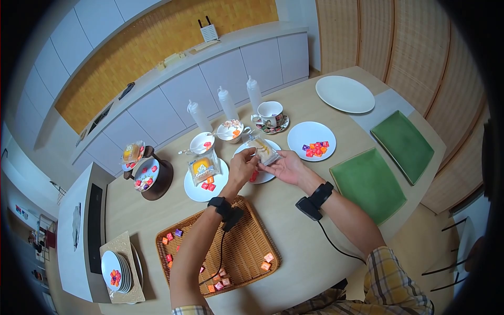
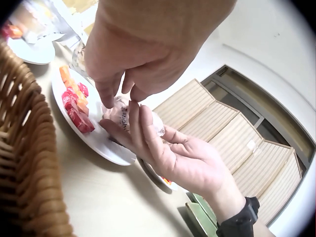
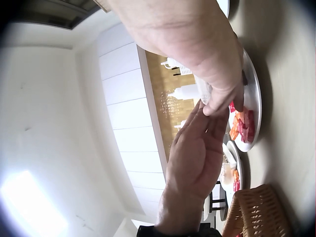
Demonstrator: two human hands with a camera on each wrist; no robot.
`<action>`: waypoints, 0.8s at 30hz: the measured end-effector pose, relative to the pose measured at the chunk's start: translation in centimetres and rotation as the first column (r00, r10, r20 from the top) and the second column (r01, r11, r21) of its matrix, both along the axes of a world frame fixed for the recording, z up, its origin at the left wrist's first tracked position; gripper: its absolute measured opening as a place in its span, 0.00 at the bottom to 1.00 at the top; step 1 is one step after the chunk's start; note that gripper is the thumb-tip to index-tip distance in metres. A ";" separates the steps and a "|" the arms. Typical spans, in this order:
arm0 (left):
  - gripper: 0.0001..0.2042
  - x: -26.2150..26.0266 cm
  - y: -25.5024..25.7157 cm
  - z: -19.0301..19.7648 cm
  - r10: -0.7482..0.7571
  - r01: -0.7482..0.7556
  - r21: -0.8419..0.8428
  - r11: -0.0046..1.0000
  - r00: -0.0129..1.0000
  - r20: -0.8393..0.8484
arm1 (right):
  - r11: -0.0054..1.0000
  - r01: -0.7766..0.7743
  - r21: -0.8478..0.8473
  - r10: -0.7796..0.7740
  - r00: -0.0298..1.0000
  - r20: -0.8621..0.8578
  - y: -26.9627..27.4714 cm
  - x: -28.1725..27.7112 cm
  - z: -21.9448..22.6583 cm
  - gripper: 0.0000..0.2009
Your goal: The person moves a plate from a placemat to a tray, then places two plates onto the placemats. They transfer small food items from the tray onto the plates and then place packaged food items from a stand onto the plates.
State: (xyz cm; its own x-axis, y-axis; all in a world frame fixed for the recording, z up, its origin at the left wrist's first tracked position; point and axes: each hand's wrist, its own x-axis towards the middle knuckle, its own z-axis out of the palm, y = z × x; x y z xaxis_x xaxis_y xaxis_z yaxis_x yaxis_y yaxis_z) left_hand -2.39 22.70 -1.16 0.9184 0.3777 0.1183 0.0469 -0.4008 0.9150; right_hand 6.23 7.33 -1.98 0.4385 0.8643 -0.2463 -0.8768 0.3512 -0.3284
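Note:
Both hands hold a clear-wrapped pastry (image 1: 265, 151) over the middle white plate (image 1: 269, 178). My left hand (image 1: 241, 169) pinches the wrapper's near-left edge between thumb and fingers. Palm up, my right hand (image 1: 291, 167) supports the packet from below, its thumb at the packet's right side. In the left wrist view, dark print shows on the wrapped pastry (image 2: 121, 116), partly hidden by fingers. Red and orange wrapped candies (image 2: 75, 106) lie on the plate beneath. Just left stands another white plate (image 1: 195, 192) with a yellow packaged cake (image 1: 202, 169) and several candies.
A wicker basket (image 1: 247, 210) with scattered candies lies in front. Behind the plates stand cups, including a floral cup (image 1: 270, 113), and squeeze bottles (image 1: 227, 102). To the right are a candy plate (image 1: 312, 131) and green square plates (image 1: 367, 184). A brown pot (image 1: 160, 181) stands left.

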 end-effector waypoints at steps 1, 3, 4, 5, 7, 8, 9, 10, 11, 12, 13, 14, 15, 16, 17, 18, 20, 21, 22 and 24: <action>0.20 0.0 -0.1 0.2 0.000 0.001 -0.034 0.999 1.000 0.017 | 1.000 0.001 0.001 -0.001 1.000 0.001 -0.1 0.0 0.2 0.23; 0.21 -0.2 -0.4 0.5 0.007 -0.006 -0.062 0.998 1.000 0.005 | 0.999 -0.029 -0.019 0.028 0.999 -0.035 -0.3 0.0 0.4 0.23; 0.22 -0.2 -0.5 0.5 0.014 -0.015 -0.090 0.996 1.000 -0.008 | 0.999 -0.029 -0.019 0.028 0.999 -0.037 -0.4 -0.3 0.5 0.23; 0.22 -0.2 -0.6 0.4 0.014 -0.015 -0.091 0.996 1.000 -0.010 | 0.996 -0.012 -0.085 0.012 1.000 0.003 -0.4 -0.6 0.5 0.23; 0.25 -0.3 -0.7 0.2 0.040 -0.040 -0.100 0.994 0.999 -0.005 | 0.989 0.007 -0.151 -0.001 0.999 0.044 -0.5 -1.0 0.5 0.23; 0.25 -0.3 -0.6 0.0 0.039 -0.039 -0.100 0.994 0.999 -0.005 | 0.980 -0.014 -0.199 0.038 0.992 0.120 -0.5 -1.0 0.4 0.24; 0.27 -0.3 -0.5 -0.2 0.043 -0.044 -0.121 0.992 0.999 -0.006 | 0.968 -0.030 -0.248 0.080 0.978 0.195 -0.6 -0.9 0.3 0.25; 0.29 -0.2 -0.5 -0.3 0.048 -0.048 -0.141 0.989 0.999 -0.006 | 0.969 -0.028 -0.247 0.078 0.977 0.196 -0.6 -0.5 -0.2 0.25; 0.29 0.0 -0.4 -0.5 0.047 -0.047 -0.140 0.989 0.999 -0.006 | 0.956 -0.049 -0.288 0.123 0.961 0.247 -0.4 0.0 -0.6 0.25; 0.30 0.1 -0.3 -0.6 0.044 -0.041 -0.212 0.976 0.999 0.006 | 0.942 -0.067 -0.330 0.170 0.940 0.295 -0.4 0.4 -1.1 0.25; 0.31 0.0 -0.4 -0.6 0.042 -0.035 -0.282 0.959 0.999 0.018 | 0.942 -0.067 -0.330 0.171 0.940 0.295 -0.5 0.2 -0.7 0.25; 0.31 0.0 -0.4 -0.6 0.043 -0.036 -0.282 0.959 0.999 0.019 | 0.905 -0.032 -0.425 0.230 0.876 0.425 -0.8 0.1 -0.3 0.23; 0.32 0.0 -0.6 -0.6 0.058 -0.048 -0.271 0.961 0.998 0.030 | 0.861 0.020 -0.509 0.299 0.790 0.536 -1.0 0.1 0.2 0.22; 0.33 0.0 -0.6 -0.7 0.074 -0.061 -0.259 0.964 0.996 0.040 | 0.860 0.020 -0.509 0.299 0.789 0.536 -1.1 -0.1 0.6 0.22; 0.33 0.0 -0.6 -0.8 0.074 -0.061 -0.260 0.964 0.996 0.040 | 0.806 0.112 -0.582 0.371 0.670 0.643 -1.2 -0.3 1.1 0.20; 0.33 0.0 -0.6 -0.9 0.085 -0.073 -0.219 0.973 0.995 0.045 | 0.747 0.218 -0.628 0.449 0.533 0.718 -1.2 -0.4 1.5 0.19; 0.33 0.1 -0.8 -1.0 0.094 -0.085 -0.178 0.980 0.994 0.047 | 0.693 0.326 -0.643 0.500 0.426 0.754 -1.2 -0.6 2.3 0.18; 0.34 0.1 -0.9 -1.1 0.096 -0.087 -0.157 0.984 0.994 0.051 | 0.638 0.433 -0.637 0.555 0.315 0.770 -1.1 -0.7 2.5 0.16; 0.34 0.2 -0.9 -1.3 0.098 -0.090 -0.134 0.987 0.994 0.056 | 0.637 0.433 -0.638 0.554 0.318 0.769 -0.8 -0.6 2.0 0.16; 0.33 0.4 -0.6 -1.7 0.097 -0.088 -0.132 0.987 0.993 0.062 | 0.578 0.644 -0.502 0.666 -0.016 0.746 0.0 -0.2 1.0 0.15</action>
State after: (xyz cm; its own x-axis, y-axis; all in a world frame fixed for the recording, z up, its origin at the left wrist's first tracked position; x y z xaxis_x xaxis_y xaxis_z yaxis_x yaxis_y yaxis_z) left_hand -2.03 22.11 -2.85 0.8702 0.4769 0.1239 0.0145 -0.2761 0.9610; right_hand 6.01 7.32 -0.95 0.7378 0.6750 0.0012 0.4913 -0.5359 -0.6866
